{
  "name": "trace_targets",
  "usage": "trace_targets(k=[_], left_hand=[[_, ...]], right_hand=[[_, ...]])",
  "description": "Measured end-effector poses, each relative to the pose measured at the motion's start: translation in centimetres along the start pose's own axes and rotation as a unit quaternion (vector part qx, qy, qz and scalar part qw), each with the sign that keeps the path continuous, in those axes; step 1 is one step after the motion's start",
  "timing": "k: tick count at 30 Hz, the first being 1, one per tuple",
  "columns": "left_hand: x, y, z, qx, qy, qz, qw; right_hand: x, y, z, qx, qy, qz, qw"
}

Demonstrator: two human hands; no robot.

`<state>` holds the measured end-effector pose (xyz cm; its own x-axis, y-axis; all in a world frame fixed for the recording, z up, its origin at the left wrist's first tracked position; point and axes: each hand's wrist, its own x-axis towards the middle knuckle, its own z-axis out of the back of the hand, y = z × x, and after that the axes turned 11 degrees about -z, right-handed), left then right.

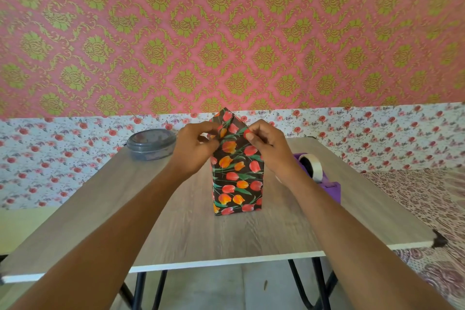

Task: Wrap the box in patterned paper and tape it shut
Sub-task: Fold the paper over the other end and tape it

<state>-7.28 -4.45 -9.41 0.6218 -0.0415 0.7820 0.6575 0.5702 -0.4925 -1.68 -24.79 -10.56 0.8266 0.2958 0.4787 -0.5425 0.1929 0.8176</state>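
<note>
Box [236, 178], paper-wrapped, upright on the table [176, 229], long axis vertical, directly between the hands; left hand [195, 148] and right hand [269, 145] each pinch its top flaps [227, 118], tape dispenser [319, 176] nearer the right.

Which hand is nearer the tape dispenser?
Right. The right hand pinches the paper atop the box, just beside the dispenser; the left hand pinches it across the box, farther away.
</note>
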Motion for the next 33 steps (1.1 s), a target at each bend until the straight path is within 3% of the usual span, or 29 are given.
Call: trace_targets(k=[8, 24, 33], left_hand=[[0.9, -0.7, 0.7, -0.110, -0.004, 0.026, 0.994], [3.7, -1.7, 1.0, -0.089, 0.075, 0.038, 0.992], [4.8, -0.6, 1.2, -0.152, 0.120, 0.083, 0.978]], right_hand=[[0.2, 0.4, -0.3, 0.026, 0.006, -0.031, 0.999], [0.3, 0.0, 0.0, 0.058, 0.025, -0.034, 0.997], [0.4, -0.2, 0.3, 0.069, 0.057, -0.039, 0.995]])
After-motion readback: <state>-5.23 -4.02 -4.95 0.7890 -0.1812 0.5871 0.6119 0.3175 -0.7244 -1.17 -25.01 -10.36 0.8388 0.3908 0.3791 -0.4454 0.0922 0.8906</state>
